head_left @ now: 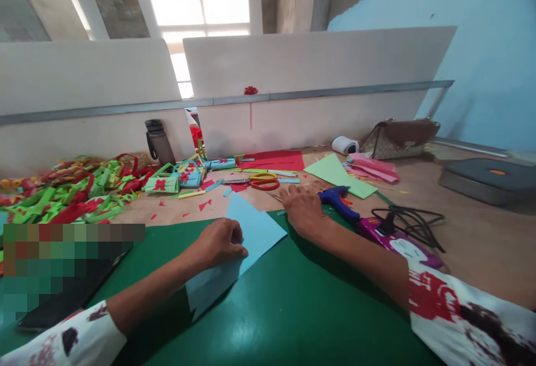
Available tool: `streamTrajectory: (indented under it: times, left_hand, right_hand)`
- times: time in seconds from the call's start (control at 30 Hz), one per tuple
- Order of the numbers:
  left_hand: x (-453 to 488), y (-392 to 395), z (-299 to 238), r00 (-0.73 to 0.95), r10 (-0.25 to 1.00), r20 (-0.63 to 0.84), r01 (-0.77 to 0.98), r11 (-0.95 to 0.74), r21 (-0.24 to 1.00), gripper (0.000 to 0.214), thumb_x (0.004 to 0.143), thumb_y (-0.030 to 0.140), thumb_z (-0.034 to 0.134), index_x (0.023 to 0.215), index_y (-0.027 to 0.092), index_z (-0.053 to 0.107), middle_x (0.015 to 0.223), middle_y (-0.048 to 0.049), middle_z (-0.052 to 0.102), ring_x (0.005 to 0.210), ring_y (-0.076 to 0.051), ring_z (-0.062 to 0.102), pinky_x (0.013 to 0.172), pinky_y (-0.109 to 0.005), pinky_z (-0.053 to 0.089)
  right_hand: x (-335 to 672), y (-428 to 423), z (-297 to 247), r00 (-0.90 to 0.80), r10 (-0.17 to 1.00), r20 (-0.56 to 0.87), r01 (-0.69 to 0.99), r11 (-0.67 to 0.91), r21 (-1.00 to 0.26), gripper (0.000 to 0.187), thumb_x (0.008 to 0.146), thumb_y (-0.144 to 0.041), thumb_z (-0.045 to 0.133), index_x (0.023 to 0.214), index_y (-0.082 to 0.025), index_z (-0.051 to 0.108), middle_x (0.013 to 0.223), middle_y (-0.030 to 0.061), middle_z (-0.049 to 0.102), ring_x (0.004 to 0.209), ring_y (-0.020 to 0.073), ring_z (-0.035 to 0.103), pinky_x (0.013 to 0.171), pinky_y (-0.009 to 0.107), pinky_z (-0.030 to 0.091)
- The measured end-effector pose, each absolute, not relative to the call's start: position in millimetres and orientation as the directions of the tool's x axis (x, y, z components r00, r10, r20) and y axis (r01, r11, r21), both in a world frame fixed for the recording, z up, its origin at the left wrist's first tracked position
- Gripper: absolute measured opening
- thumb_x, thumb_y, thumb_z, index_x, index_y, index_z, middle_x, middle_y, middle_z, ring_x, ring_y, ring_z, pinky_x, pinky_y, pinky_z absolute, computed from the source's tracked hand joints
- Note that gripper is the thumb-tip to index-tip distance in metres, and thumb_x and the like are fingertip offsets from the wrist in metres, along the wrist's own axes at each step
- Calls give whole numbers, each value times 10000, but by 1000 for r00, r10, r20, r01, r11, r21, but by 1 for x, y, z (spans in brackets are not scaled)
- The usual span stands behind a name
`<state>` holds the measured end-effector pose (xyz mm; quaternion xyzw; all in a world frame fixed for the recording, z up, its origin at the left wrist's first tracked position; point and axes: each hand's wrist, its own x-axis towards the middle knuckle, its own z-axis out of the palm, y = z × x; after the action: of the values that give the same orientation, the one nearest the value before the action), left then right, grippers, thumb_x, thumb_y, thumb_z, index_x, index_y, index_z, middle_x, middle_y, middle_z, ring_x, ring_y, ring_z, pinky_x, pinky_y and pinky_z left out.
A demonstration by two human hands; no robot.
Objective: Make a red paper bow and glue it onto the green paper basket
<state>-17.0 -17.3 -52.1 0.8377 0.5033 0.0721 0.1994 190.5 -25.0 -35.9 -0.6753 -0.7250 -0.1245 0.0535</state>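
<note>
My left hand point(220, 242) rests with curled fingers on a light blue paper sheet point(251, 226), pinching its edge against the green mat point(293, 310). My right hand point(304, 208) reaches forward past the sheet's far corner, fingers bent down on the table near a thin stick and small paper strips; what it grips, if anything, is hidden. A blue and purple glue gun point(355, 218) lies just right of that hand. Scissors with yellow and red handles point(262, 181) lie beyond it.
A heap of green and red paper strips point(67, 193) fills the left. Small blue paper baskets point(188, 175), red paper point(272, 160), light green paper point(339, 173) and pink sheets point(372, 168) lie further back. A dark bottle point(159, 141), brown handbag point(400, 137), grey box point(489, 179) and black cable point(414, 222) stand around.
</note>
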Motion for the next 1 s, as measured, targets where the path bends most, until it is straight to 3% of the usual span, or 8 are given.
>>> streamTrajectory:
  times: [0.23,0.4,0.5,0.57,0.77,0.87,0.93,1.0]
  left_hand:
    - [-16,-21,-53,482,876,9,793,-441,420,528,641,292,680,1140,160,567,1068,-104,585,1023,-279,542,863,-365,448]
    - [-18,-13,-57,485,874,-14,778,-424,463,574,669,256,643,1217,139,522,1075,-111,586,995,-250,560,862,-341,453]
    - [-20,-6,-61,485,874,-38,770,-406,492,597,674,254,639,1242,138,497,1065,-93,601,947,-220,580,828,-312,460]
    - [-22,-3,-63,481,875,-51,772,-396,498,550,673,227,621,1207,140,521,987,-67,621,881,-204,591,765,-290,463]
    - [-23,1,-61,436,897,-77,811,-354,466,270,654,166,562,914,140,628,699,-8,600,649,-172,570,543,-247,388]
    - [-19,-3,-60,439,897,-61,817,-370,442,146,672,154,538,782,164,633,751,-28,616,713,-180,582,617,-261,414]
    - [-16,-5,-61,439,898,-18,819,-392,418,172,700,199,560,852,163,634,906,-69,619,857,-216,574,745,-301,426]
    - [-13,-5,-61,439,898,18,822,-409,396,359,705,326,628,1013,143,604,1046,-117,581,982,-269,530,840,-355,403]
  right_hand:
    - [187,-48,-37,-167,978,125,982,176,-63,275,867,-162,492,1114,-154,614,958,131,699,860,253,661,661,308,423]
    - [189,-50,-45,-221,973,72,928,233,-290,504,795,-181,605,1288,-190,499,879,29,697,782,165,639,662,242,418]
    - [189,-49,-47,-212,977,41,897,211,-390,520,777,-136,603,1286,-170,505,815,7,685,722,145,626,622,221,421]
    - [189,-49,-48,-200,979,39,884,197,-424,502,792,-142,600,1287,-159,513,846,21,685,757,152,626,658,230,435]
    - [187,-51,-52,-204,976,76,883,217,-415,453,830,-200,603,1275,-142,545,1240,123,582,1034,233,590,911,335,410]
    - [185,-52,-53,-217,973,74,888,228,-399,468,820,-185,608,1282,-146,543,1249,137,569,1058,267,582,918,373,417]
    - [184,-52,-52,-219,972,81,889,233,-395,512,807,-167,621,1307,-137,519,1277,157,545,1139,292,533,946,392,401]
    - [183,-51,-52,-217,972,88,886,234,-400,549,794,-153,633,1324,-109,497,1302,182,523,1209,311,475,980,409,372]
